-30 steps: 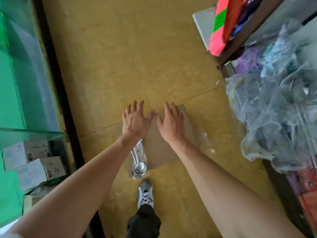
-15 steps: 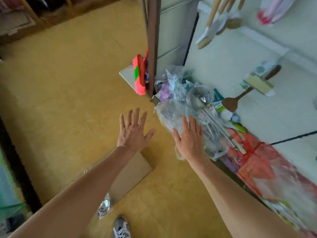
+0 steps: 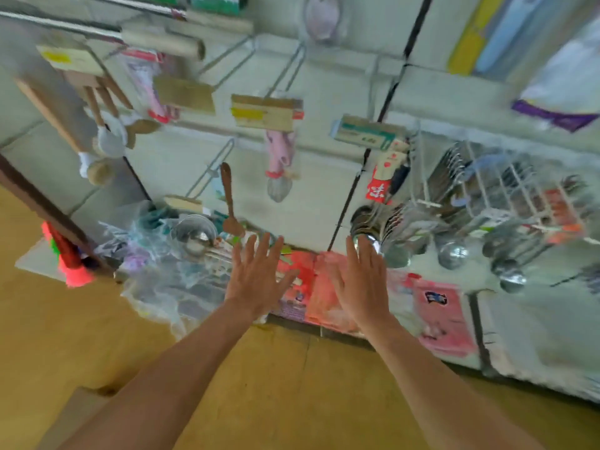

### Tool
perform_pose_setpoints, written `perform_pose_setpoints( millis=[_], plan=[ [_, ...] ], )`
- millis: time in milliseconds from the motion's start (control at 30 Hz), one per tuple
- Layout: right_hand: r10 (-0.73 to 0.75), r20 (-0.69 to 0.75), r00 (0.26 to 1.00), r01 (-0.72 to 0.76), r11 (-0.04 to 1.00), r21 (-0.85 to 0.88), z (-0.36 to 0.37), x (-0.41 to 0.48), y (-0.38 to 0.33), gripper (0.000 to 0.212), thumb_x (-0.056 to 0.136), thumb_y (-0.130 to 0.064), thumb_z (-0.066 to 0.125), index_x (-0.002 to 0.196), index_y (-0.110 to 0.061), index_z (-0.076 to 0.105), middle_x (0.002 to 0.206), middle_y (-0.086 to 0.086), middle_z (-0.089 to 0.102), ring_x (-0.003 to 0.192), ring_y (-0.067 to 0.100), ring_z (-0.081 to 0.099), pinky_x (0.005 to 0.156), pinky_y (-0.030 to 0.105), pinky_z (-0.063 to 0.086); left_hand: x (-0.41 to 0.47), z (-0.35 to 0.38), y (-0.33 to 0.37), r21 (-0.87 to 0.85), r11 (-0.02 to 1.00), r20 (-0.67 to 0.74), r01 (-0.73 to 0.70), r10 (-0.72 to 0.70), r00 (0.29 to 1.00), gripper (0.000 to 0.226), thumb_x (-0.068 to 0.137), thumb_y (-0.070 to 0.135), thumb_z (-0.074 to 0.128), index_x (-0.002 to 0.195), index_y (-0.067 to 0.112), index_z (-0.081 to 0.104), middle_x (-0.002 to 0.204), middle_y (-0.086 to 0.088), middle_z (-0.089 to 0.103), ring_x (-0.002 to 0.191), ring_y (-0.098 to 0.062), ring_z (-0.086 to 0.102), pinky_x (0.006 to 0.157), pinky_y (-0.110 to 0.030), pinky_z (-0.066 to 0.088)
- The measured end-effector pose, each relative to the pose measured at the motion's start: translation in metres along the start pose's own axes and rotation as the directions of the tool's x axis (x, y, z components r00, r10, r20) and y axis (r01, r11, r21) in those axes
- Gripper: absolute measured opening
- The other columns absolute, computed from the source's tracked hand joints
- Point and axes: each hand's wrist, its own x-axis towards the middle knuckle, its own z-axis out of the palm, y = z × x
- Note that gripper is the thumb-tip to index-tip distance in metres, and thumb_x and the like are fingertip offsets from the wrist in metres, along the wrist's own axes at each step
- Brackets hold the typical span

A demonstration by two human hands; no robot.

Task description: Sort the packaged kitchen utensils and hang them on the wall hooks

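Between picks: both grips empty, reaching toward the stock under the wooden spoon (image 3: 229,203).

I judge that I am at the picking step of the sorting, because nothing is in my hands and no packet is yet on its way to a hook. My left grip (image 3: 256,280) is directly below the wooden spoon and my right grip (image 3: 360,287) is below it and to the right. Both are released, with fingers straight and spread, and they hold nothing; I cannot tell if they touch the pink packets (image 3: 324,297) behind them. The packaged utensils (image 3: 168,274) lie in a clear-plastic heap on the floor, below and left of the spoon. The next move asks me to choose one packet from this heap, find its hanging hole, and bring it to a wire hook (image 3: 211,167) just left of the spoon; the picture is blurred, so I cannot say which hook is free.
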Motion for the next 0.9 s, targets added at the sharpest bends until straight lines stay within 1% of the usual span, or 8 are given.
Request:
perform_pose_setpoints(
  millis=[167,267,400,500,633,767,833,900],
  plan=[
    [0.185,-0.049,0.982,-0.185,0.983,-0.005,-0.048,-0.024,0.132,0.069,0.102,-0.057,0.03,0.155,-0.014,0.022,0.16,0.016,0.025,0.146,0.036,0.024,0.119,0.051,0.024,0.034,0.004,0.14,0.017,0.973,0.069,-0.232,0.23,0.971,0.097,0.074,0.074,-0.009,0.156,0.025,0.008,0.163,-0.007,0.012,0.149,-0.031,0.011,0.12,-0.055,0.008],
    [0.287,-0.069,0.955,-0.286,0.958,0.016,-0.071,-0.04,0.195,0.07,0.101,-0.057,0.029,0.156,-0.016,0.017,0.163,0.013,0.017,0.15,0.032,0.015,0.122,0.048,0.016,0.049,0.014,0.215,0.036,0.937,0.057,-0.347,0.344,0.937,0.088,0.081,0.072,0.001,0.155,0.025,0.011,0.162,-0.008,0.015,0.148,-0.032,0.015,0.119,-0.055,0.013],
    [0.389,-0.135,0.911,-0.39,0.921,0.016,-0.095,-0.051,0.266,0.073,0.099,-0.059,0.026,0.155,-0.012,0.025,0.159,0.017,0.028,0.147,0.035,0.025,0.118,0.052,0.025,0.066,0.022,0.305,0.034,0.888,0.037,-0.459,0.458,0.888,0.083,0.087,0.07,0.007,0.155,0.023,0.012,0.162,-0.008,0.013,0.147,-0.033,0.014,0.119,-0.054,0.014],
    [0.428,-0.154,0.891,-0.431,0.902,0.011,-0.11,-0.051,0.307,0.078,0.096,-0.061,0.02,0.154,-0.01,0.025,0.158,0.018,0.029,0.146,0.037,0.026,0.117,0.053,0.026,0.078,0.026,0.36,0.008,0.85,0.048,-0.526,0.525,0.85,0.076,0.095,0.066,0.024,0.155,0.023,0.008,0.163,-0.008,0.008,0.149,-0.032,0.008,0.12,-0.053,0.009],
    [0.459,-0.203,0.865,-0.456,0.888,0.066,-0.121,-0.031,0.348,0.077,0.095,-0.059,0.02,0.154,-0.009,0.025,0.158,0.02,0.028,0.146,0.037,0.027,0.119,0.05,0.025,0.103,0.035,0.419,0.03,0.821,0.018,-0.57,0.569,0.822,0.074,0.097,0.062,0.028,0.156,0.02,0.011,0.162,-0.009,0.009,0.148,-0.033,0.01,0.119,-0.052,0.013],
    [0.532,-0.267,0.803,-0.471,0.842,0.263,-0.126,0.0,0.372,0.068,0.098,-0.046,0.046,0.149,-0.002,0.033,0.148,0.022,0.042,0.138,0.037,0.038,0.113,0.046,0.033,0.132,0.048,0.463,0.019,0.8,-0.024,-0.6,0.6,0.8,0.067,0.098,0.054,0.036,0.15,0.012,0.028,0.147,-0.013,0.041,0.135,-0.035,0.037,0.113,-0.048,0.028],
    [0.556,-0.303,0.774,-0.454,0.82,0.348,-0.128,0.015,0.38,0.061,0.098,-0.037,0.056,0.143,0.001,0.04,0.136,0.023,0.052,0.129,0.038,0.046,0.107,0.044,0.037,0.142,0.05,0.481,-0.075,0.828,-0.027,-0.556,0.556,0.831,0.06,0.099,0.05,0.039,0.144,0.011,0.036,0.135,-0.014,0.052,0.126,-0.035,0.047,0.105,-0.045,0.038],
    [0.58,-0.266,0.77,-0.451,0.789,0.417,-0.129,0.027,0.386,0.059,0.1,-0.04,0.053,0.143,-0.001,0.041,0.139,0.02,0.051,0.13,0.035,0.044,0.107,0.042,0.037,0.152,0.051,0.495,-0.275,0.85,0.0,-0.45,0.468,0.884,0.051,0.099,0.044,0.045,0.137,0.01,0.044,0.127,-0.015,0.058,0.121,-0.035,0.052,0.096,-0.043,0.043]
  ],
)
